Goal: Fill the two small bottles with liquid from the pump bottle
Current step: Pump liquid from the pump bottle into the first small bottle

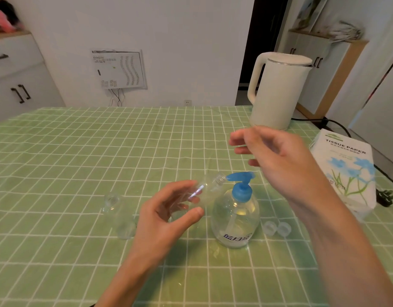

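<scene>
Two bottles concern us: our left hand grips the tilted small bottle, its open neck just beside the blue spout of the pump bottle; the second small bottle sits on the green cloth left of that hand. Our right hand hovers above the pump, fingers loosely bent, empty.

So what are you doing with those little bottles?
A person is filling them from the pump bottle. The left hand holds one small clear bottle tilted, with its open neck up at the blue spout. The right hand hovers above the spout and holds nothing. The other small bottle stands on the green tablecloth to the left; how full it is cannot be told. Two caps lie just right of the pump bottle.
</scene>
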`<state>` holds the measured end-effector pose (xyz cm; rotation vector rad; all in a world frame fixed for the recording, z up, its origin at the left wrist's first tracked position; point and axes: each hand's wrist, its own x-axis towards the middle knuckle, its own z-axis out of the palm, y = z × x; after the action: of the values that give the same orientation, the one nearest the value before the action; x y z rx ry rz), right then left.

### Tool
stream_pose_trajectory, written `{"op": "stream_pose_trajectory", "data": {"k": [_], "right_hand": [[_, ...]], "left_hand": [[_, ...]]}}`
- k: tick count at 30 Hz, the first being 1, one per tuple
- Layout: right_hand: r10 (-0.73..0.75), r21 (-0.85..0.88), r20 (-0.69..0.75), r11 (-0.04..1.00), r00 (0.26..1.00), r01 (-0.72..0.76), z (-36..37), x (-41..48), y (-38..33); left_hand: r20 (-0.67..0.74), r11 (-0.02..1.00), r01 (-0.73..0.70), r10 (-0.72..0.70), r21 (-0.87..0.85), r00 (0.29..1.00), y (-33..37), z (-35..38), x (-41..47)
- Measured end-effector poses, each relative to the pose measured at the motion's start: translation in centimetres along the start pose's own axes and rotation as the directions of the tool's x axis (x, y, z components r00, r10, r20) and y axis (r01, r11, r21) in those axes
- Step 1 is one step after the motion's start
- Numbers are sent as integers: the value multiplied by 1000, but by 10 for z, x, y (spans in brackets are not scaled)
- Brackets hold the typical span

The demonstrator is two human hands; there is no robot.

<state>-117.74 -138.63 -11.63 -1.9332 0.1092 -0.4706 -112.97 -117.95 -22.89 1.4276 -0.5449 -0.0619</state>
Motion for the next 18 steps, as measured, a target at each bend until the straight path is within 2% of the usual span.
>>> {"op": "stream_pose_trajectory", "data": {"k": [8,13,18], "right_hand": [[157,-55,112,987,981,-151,28,21,20],[269,-13,106,963,957,-270,28,21,24],[300,56,43,952,953,-302,21,21,19]], "left_hand": [[1,999,-33,33,42,999,-1,-5,-3],[-15,996,-41,42,76,999,-3,-5,-2],[-6,995,-30,30,99,1000,-6,-4,-5]]}}
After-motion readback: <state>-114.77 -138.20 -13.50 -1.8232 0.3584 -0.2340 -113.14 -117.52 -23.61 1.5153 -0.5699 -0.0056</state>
